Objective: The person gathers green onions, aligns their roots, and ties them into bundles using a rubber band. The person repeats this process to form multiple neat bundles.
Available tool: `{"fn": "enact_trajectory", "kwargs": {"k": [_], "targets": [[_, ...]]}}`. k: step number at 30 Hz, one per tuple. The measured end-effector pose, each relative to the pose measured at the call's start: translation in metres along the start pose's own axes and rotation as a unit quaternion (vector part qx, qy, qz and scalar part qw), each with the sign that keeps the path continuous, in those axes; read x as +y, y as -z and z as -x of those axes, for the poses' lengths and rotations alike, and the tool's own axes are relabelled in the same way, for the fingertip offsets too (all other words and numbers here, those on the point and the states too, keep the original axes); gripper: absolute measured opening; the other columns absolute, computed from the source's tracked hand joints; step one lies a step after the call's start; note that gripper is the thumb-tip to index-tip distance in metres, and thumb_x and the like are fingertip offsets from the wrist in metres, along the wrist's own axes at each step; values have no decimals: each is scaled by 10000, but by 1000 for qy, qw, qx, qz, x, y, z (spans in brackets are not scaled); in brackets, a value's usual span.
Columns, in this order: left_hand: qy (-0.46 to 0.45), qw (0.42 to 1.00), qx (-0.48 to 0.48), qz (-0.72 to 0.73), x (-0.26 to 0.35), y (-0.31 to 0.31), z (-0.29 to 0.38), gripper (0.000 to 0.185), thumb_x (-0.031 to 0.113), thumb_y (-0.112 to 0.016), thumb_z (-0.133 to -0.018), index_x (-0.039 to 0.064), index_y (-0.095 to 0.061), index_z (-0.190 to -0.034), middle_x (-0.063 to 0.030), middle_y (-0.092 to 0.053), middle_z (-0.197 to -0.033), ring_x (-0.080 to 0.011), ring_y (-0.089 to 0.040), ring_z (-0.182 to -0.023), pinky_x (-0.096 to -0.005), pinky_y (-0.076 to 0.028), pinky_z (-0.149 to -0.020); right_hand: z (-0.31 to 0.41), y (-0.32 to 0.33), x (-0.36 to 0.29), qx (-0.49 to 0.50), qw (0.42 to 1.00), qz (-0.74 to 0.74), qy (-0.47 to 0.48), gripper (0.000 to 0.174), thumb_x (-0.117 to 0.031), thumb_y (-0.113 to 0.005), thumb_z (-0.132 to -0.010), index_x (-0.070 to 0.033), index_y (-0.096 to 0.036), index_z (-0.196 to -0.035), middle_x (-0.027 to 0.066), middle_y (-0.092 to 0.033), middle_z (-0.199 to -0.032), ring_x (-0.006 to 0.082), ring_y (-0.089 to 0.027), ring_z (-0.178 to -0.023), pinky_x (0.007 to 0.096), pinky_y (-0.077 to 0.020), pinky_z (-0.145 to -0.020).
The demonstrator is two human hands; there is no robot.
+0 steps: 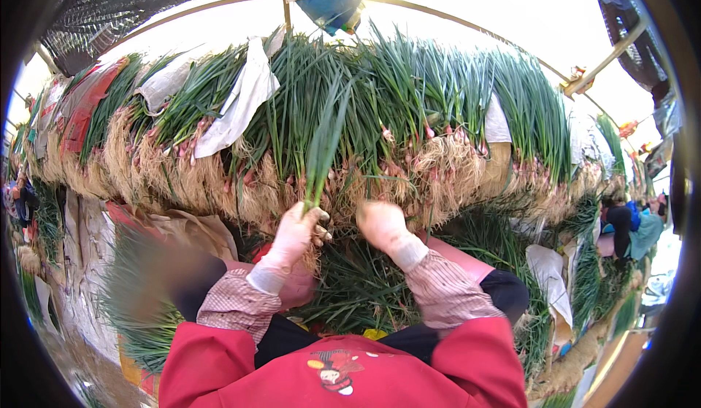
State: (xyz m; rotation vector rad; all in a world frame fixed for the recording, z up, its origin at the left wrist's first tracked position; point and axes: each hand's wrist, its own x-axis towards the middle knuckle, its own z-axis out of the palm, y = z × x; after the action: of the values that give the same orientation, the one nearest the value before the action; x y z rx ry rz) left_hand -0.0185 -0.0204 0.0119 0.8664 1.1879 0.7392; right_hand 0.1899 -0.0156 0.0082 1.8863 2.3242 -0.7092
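My left hand (298,232) is closed around the lower stems of a few green onion plants (324,148). Their leaves point up and away from me, and pale roots hang below the fist. To the right, and apart from it, my right hand (380,224) is curled and slightly blurred. Its fingertips are turned away from me, so what they may pinch is hidden. Both hands are close to the near side of a long heap of green onions (438,90), where reddish bulbs and tangled tan roots (446,167) face me.
More onion leaves (364,282) lie between my legs. A blurred bunch (142,276) is at my left. White cloth (241,101) and red sacking (90,104) drape the heap. Loose sheeting (550,282) lies at right. Other people (630,227) sit at the far right and far left.
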Motion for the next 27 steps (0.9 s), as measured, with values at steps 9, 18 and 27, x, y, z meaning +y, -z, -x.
{"fn": "enact_trajectory", "kwargs": {"k": [9,18,27], "targets": [[16,955,-133,265,30,9,-11,281,257,-567,-966,-10,-648,-997,34,-376,-510,-139,-492,-531,-305,-446,-578,-97,121,35,36,980,-4,-196,434,-427,-501,-974,-35,-641,-1099,96,-689,-845,176,-675,-793,361,-541,-714],[24,983,-99,156,8,-13,-17,246,184,-584,-957,-20,-640,-1083,-35,-659,-836,-93,-546,-623,-236,-476,-629,37,18,-54,47,987,-45,146,244,-359,-603,-866,-121,-654,-854,106,-670,-721,292,-662,-637,411,-536,-602],[22,967,-142,210,10,-22,2,230,221,-549,-979,-5,-591,-967,-38,-540,-690,-105,-454,-529,-280,-435,-554,-8,11,-26,-105,687,-719,-2,438,-356,-587,-954,0,-541,-1206,67,-655,-779,158,-649,-780,286,-504,-695]]}}
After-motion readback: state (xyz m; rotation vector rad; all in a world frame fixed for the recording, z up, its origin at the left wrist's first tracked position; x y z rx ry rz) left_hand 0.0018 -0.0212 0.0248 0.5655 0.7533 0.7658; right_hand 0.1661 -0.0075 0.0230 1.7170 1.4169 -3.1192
